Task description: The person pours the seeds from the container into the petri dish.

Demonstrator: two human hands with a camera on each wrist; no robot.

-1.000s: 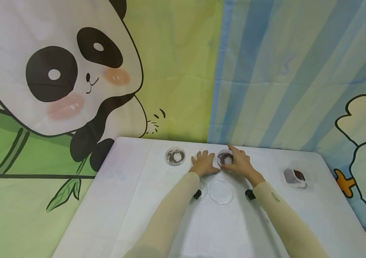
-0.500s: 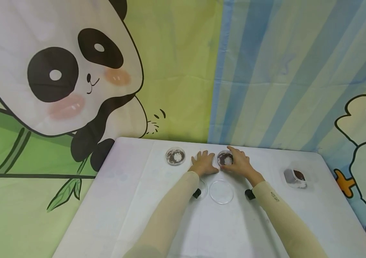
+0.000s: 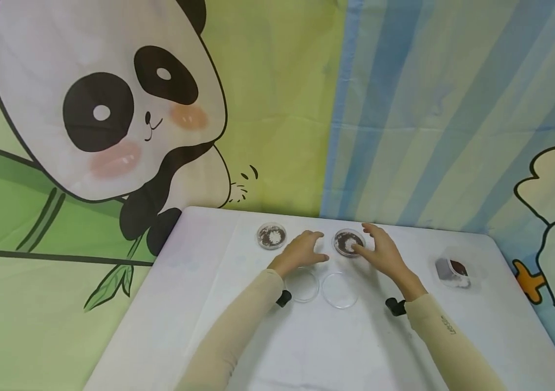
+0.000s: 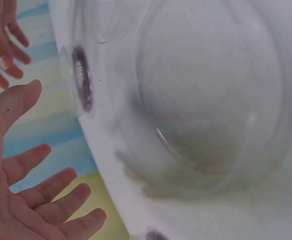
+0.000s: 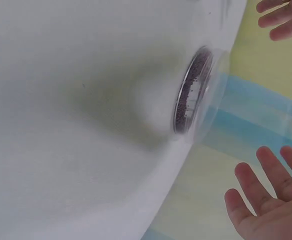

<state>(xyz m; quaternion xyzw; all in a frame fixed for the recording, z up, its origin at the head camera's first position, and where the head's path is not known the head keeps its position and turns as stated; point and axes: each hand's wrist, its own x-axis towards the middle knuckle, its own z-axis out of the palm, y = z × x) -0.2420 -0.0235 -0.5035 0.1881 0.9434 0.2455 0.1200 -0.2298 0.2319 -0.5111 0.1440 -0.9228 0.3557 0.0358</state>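
Observation:
Two clear petri dishes with dark granules and a white patch stand near the table's far edge: the left dish [image 3: 271, 236] and the right dish [image 3: 348, 243]. My left hand [image 3: 301, 253] hovers between them with fingers apart, holding nothing. At the right dish, my right hand [image 3: 384, 255] is spread, its thumb overlapping the dish's near edge in the head view. The right wrist view shows that hand [image 5: 271, 200] off the dish [image 5: 193, 92], with straight fingers. Two clear round lids, left lid [image 3: 303, 285] and right lid [image 3: 340, 290], lie nearer to me.
A clear plastic box [image 3: 453, 271] with dark brown and white contents stands on the right of the white table [image 3: 336, 347]. A printed cloth backdrop [image 3: 277, 108] hangs behind the far edge. Black wrist devices [image 3: 396, 307] sit under the forearms.
My right hand has let go of the right dish and drawn back to the right. My left hand has lifted and moved left, uncovering the left lid. The head view has shifted slightly.

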